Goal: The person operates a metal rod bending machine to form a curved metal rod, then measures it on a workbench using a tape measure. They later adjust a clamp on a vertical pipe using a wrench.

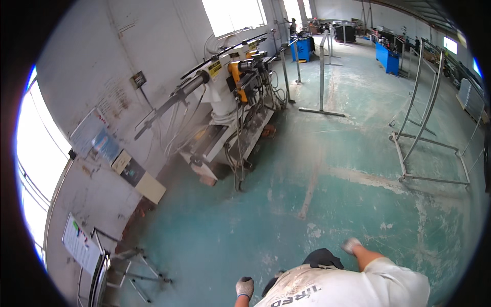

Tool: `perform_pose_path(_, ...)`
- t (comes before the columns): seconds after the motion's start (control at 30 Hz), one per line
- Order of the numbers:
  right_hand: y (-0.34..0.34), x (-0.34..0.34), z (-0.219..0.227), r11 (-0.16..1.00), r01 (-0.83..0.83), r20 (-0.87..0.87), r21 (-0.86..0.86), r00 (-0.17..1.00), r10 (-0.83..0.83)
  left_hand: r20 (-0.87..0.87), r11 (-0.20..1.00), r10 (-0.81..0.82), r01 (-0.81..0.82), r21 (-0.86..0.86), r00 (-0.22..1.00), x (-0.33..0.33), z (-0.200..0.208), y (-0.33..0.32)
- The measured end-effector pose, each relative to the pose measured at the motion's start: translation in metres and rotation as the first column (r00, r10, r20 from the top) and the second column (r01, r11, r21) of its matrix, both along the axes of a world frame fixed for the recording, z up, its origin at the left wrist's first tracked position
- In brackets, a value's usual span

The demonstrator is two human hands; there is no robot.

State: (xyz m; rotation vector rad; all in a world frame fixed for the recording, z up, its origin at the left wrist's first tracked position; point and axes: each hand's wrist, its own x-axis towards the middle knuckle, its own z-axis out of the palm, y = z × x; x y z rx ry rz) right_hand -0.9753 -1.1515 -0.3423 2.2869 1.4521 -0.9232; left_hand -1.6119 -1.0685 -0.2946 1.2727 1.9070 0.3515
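Both gloved hands are down near the lower edge, on either side of the person's white shirt (353, 286), with the green floor (245, 220) under them. The left hand (245, 286) has its fingers seemingly curled in, a dark patch showing on the glove; whether it closes on anything I cannot tell. The right hand (351, 246) reaches out ahead of its sleeve, small and blurred, so its spread and grip cannot be told either. Nearest to the left hand is a metal stand (134, 254), off to its left and apart from it, its thin legs splayed on the floor beside a whiteboard (82, 244) with coloured markers. Nearest to the right hand is a tubular metal rack (422, 124), standing ahead and to the right, well apart from the fingers. Farther ahead, left of the right hand, a white machine (221, 97) with an orange part (234, 75) stands along the wall, hoses hanging from it. Beyond are an upright metal post (321, 82) on a flat foot and a blue cabinet (387, 59).
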Motion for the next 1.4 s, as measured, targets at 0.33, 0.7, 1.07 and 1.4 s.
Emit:
perform_pose_path(0.33,0.038,-0.019,-0.061,0.636,0.668,0.064,-0.387,0.707,-0.704,0.021,0.96,-0.056,0.048,0.277,0.998,0.079,0.144,0.381)
perform_pose_path(0.7,0.633,0.123,0.125,0.83,0.482,-0.4,0.28,0.845,-0.356,-0.076,0.626,-0.331,0.279,0.728,0.941,0.293,0.353,0.76)
perform_pose_path(1.07,1.023,0.179,0.29,0.599,0.554,-0.641,0.578,0.762,-0.087,-0.281,0.167,-0.095,0.293,0.941,0.955,0.39,0.493,1.134)
perform_pose_path(1.4,1.291,0.285,0.405,0.342,0.671,-0.72,0.658,0.693,0.026,-0.294,0.124,0.342,0.267,0.956,0.892,0.406,0.596,1.471)
